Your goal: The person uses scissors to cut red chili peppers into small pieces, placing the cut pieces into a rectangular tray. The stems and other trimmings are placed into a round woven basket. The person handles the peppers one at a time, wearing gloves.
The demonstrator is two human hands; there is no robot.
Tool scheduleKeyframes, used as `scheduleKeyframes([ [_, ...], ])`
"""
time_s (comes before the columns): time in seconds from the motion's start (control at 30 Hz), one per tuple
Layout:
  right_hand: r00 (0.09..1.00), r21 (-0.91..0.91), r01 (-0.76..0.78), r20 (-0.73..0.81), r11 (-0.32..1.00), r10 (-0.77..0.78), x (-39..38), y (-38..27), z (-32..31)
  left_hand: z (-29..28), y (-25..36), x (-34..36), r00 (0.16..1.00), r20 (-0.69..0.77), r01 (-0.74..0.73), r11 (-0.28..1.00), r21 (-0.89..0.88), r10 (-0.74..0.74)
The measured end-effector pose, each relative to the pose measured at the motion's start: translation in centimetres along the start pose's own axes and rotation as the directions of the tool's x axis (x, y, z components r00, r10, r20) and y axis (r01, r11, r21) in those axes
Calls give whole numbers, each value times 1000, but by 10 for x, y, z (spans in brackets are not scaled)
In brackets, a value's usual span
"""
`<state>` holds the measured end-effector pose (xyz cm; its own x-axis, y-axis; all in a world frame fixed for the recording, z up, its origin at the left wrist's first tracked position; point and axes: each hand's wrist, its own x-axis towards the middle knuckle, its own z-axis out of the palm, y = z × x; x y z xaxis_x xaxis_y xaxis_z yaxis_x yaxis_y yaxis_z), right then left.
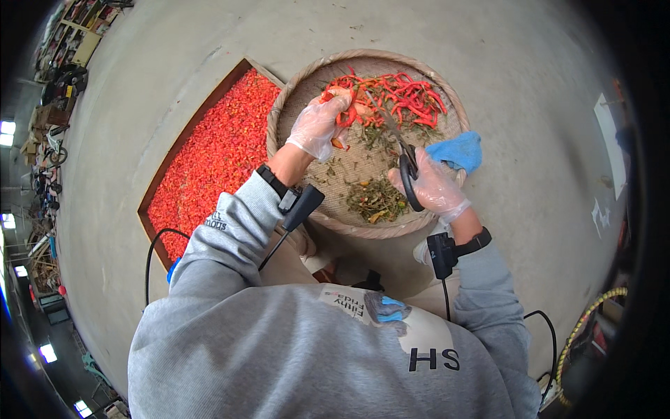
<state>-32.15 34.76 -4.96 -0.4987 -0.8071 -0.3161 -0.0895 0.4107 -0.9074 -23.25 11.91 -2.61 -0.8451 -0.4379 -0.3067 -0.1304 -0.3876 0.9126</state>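
Observation:
My left hand (317, 127), in a clear plastic glove, is closed around red chili peppers (347, 117) over a round woven basket tray (373, 233). My gloved right hand (434, 190) grips scissors (407, 179) by their black handles. Their blades point up and left, toward the peppers beside my left hand. Whether the blades touch a pepper I cannot make out. Long red chilies (422, 98) lie heaped at the tray's far side. Nearer me, a small pile of green and brown stems (377, 201) rests on the weave.
Left of the basket, a shallow wooden tray (187, 143) holds chopped red chilies (216, 150). A blue cloth (457, 151) hangs over the basket's right rim. Cluttered shelves (73, 38) line the far left, and a yellow coiled hose or cord (583, 321) is at lower right.

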Motion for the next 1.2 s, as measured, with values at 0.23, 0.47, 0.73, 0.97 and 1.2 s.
scheduleKeyframes([
  [0.23, 997, -292, 36, -49, 956, -52, 0, -35, 1, 6, 2, -9, 980, 169, 89, 989, 115, -108],
  [0.47, 987, -242, 125, -65, 962, -145, 8, -26, 7, 7, 9, -17, 983, 132, 108, 984, 142, -127],
  [0.73, 982, -209, 189, 32, 959, -186, 10, -19, 1, -4, 13, -16, 962, 175, 195, 976, 97, -209],
  [0.97, 965, 538, -164, 261, 827, 21, 3, -23, -9, -13, 10, -14, 942, 264, 209, 978, 23, -208],
  [1.2, 994, 527, 80, 17, 846, -105, 7, -25, -27, -37, 7, 0, 975, 114, 175, 975, 136, -191],
])
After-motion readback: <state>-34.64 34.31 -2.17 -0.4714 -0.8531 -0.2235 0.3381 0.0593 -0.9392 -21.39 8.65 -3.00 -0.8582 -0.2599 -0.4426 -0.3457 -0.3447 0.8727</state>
